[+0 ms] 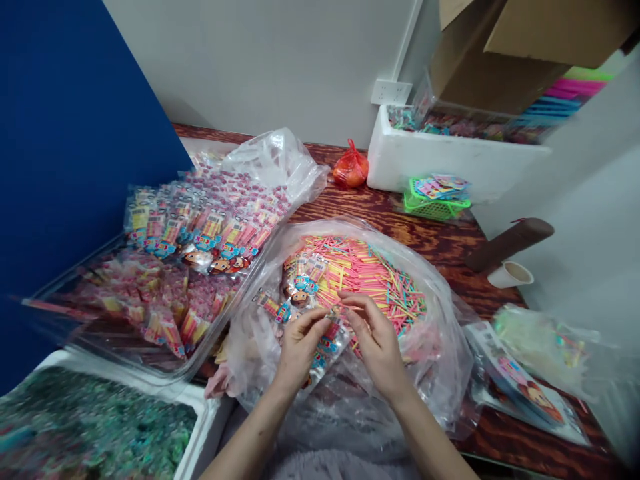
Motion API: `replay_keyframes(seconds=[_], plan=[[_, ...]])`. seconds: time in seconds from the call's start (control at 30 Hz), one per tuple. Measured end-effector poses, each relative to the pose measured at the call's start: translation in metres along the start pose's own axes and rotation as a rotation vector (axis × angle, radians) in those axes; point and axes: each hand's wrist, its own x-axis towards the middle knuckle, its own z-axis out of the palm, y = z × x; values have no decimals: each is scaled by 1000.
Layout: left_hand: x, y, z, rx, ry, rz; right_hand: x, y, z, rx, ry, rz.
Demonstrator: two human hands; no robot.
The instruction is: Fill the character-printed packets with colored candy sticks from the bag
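In front of me a large clear plastic bag (435,293) lies spread open, full of thin pink, yellow and blue candy sticks (367,270). Over it my left hand (303,343) pinches a small printed packet (327,347) with blue lettering near its top edge. My right hand (375,340) has its thumb and fingers drawn together close to the same edge; what lies between its fingertips is too small to tell. More printed packets (303,283) rest on the sticks just beyond my left hand.
A clear tray (200,363) at left holds many filled packets (210,230). Below it stands a foam box (210,417). Along the back are a red bag (351,167), a white foam box (450,160) and a green basket (435,208). To the right stand a brown bottle (510,243) and a paper cup (510,275).
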Motion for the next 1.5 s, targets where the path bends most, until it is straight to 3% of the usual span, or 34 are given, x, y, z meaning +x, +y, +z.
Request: replay_keyframes(seconds=[0.13,0.27,0.4,0.57,0.7,0.77,0.83,0.93,1.07,1.17,1.3,1.43,1.5], plan=[[5,0,0,-1,-8,8,2,-1,-3,-73,-54,-40],[6,1,3,-18,-27,-15,5,-1,-4,-73,-27,-19],[13,2,-1,-3,-62,20,5,1,-7,31,-45,40],[62,4,-13,115,28,93,3,13,-18,168,132,194],[101,4,-15,374,49,225,-1,26,-23,180,103,250],[97,2,-18,601,62,346,-4,33,-27,175,113,263],[76,1,-29,767,56,419,-6,43,-32,165,149,271],[32,2,-56,857,59,349,-9,58,-40,168,178,290],[-1,7,-85,1021,335,178,-8,64,-33,205,140,306],[3,8,-84,1204,397,124,-9,55,-20,211,85,293],[18,8,-73,1438,389,51,-16,44,-18,200,51,291],[25,3,-73,1491,317,-69,-28,51,-28,216,119,322],[24,-2,-76,1442,336,-19,-33,56,-32,228,144,333]])
